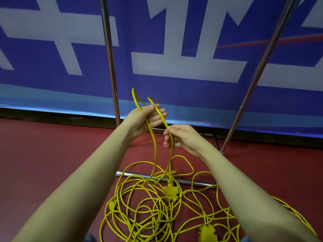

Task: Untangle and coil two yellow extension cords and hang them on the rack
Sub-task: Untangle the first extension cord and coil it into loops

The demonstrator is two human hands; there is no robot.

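Left hand [146,117] is gripping raised yellow cord loops [153,142]; right hand [181,137] is pinching one strand above the floor tangle [157,206].

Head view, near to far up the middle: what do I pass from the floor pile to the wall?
Cord pile on the floor → chrome base bar → right hand pinching a strand → left hand holding the loops → rack's upright poles → blue banner.

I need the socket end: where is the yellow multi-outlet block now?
In the head view, one yellow multi-outlet block lies on the red floor, against the chrome base bar.
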